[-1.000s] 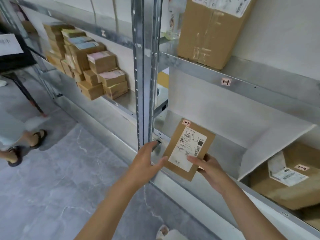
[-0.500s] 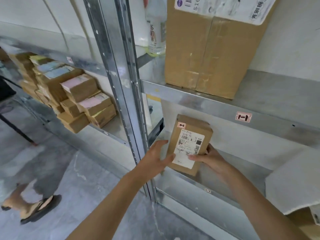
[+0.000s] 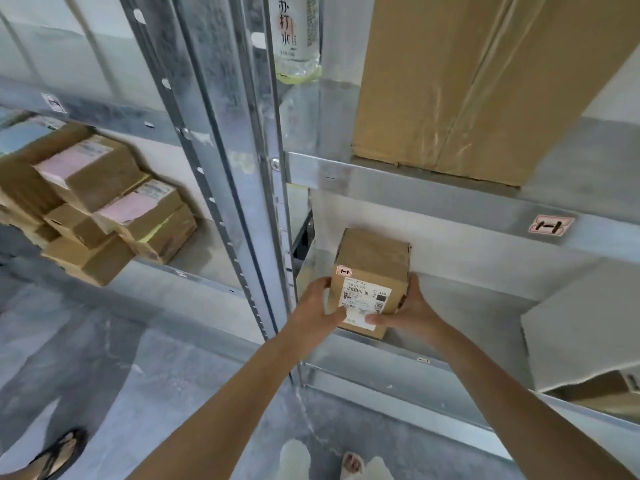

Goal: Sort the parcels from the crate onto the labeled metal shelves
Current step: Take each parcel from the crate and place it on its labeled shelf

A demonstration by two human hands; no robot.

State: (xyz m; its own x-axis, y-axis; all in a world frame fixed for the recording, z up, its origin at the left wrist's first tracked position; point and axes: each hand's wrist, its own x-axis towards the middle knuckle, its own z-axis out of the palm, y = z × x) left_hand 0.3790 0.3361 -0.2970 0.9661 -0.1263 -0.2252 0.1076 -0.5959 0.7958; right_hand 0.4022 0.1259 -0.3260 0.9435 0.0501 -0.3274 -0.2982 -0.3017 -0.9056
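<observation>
Since a second ago the small parcel (image 3: 372, 268) has gone from tilted in the air beside the upright post (image 3: 242, 168) to square on the front edge of the metal shelf (image 3: 467, 303), below the beam's "H" sticker (image 3: 550, 226). The left hand (image 3: 313, 310) and right hand (image 3: 410, 311) hold its sides, fingers clamped round it and thumbs on its white label.

Clear bottle (image 3: 298, 39) with printed characters up top, grey marbled floor (image 3: 156, 375) below, sandalled foot (image 3: 57, 452) at lower left, white slippers (image 3: 294, 459) along the bottom edge.
</observation>
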